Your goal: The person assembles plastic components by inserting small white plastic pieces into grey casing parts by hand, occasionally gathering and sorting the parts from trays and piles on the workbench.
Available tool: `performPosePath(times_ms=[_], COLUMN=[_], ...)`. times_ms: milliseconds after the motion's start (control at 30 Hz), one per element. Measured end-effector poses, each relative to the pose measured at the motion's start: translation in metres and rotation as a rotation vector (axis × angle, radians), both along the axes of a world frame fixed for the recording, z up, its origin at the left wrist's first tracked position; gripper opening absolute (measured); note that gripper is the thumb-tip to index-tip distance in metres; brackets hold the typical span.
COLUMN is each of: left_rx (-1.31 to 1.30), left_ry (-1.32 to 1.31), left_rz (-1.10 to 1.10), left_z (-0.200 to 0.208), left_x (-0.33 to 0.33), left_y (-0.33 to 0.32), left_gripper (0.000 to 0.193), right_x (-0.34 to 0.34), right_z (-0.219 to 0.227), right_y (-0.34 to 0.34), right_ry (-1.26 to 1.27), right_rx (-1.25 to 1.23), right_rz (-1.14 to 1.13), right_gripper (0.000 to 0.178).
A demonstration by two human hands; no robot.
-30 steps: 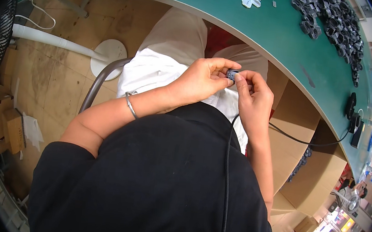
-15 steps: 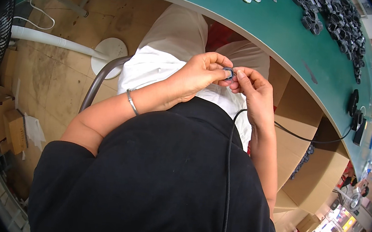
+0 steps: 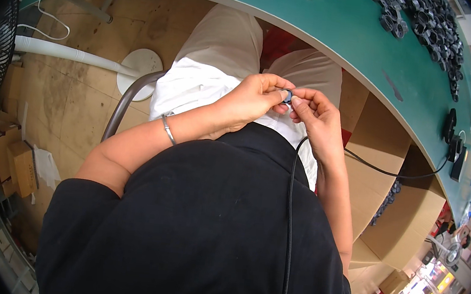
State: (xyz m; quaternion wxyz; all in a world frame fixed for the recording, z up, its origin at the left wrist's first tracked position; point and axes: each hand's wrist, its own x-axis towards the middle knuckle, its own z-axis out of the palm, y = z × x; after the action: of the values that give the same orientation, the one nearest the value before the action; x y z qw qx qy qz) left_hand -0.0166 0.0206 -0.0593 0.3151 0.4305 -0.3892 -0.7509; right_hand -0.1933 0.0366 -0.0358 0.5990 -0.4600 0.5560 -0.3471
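Just off the near edge of the bench (image 3: 339, 31), the head view shows a small dark part (image 3: 288, 97) pinched between the left hand's (image 3: 250, 100) thumb and fingers; the right hand (image 3: 322, 122) grips its right side, thumb and fingers narrowed.

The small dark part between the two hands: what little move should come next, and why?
Probably a gentle turn of the small dark part, to bring its covered sides into view. The left hand and right hand both pinch it and together hide much of it, so a turn looks more useful than a tighter squeeze.
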Motion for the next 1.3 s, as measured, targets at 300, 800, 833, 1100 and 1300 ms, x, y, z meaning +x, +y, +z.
performPosePath(times_ms=[300,800,833,1100,1300], left_rx=[-0.023,0.018,-0.199,-0.962,-1.065], left_ry=[-0.136,0.143,-0.014,-0.293,-0.309], left_rz=[-0.130,-0.121,-0.109,-0.079,-0.089], left_z=[0.010,0.004,0.005,0.005,0.005], left_x=[0.005,0.007,0.007,0.004,0.003], left_y=[-0.001,-0.005,-0.003,0.004,0.004], left_gripper=[0.037,0.031,0.030,0.027,0.030], right_x=[-0.008,-0.015,-0.016,-0.018,-0.023], right_z=[0.004,-0.011,-0.009,-0.012,-0.009], right_y=[-0.006,0.007,0.007,0.011,0.010], right_ry=[0.258,0.093,0.092,-0.388,-0.478], right_rx=[-0.018,-0.192,-0.192,-0.078,-0.014], right_rz=[0.135,-0.082,-0.081,-0.092,-0.040], right_gripper=[0.014,0.017,0.017,0.023,0.021])
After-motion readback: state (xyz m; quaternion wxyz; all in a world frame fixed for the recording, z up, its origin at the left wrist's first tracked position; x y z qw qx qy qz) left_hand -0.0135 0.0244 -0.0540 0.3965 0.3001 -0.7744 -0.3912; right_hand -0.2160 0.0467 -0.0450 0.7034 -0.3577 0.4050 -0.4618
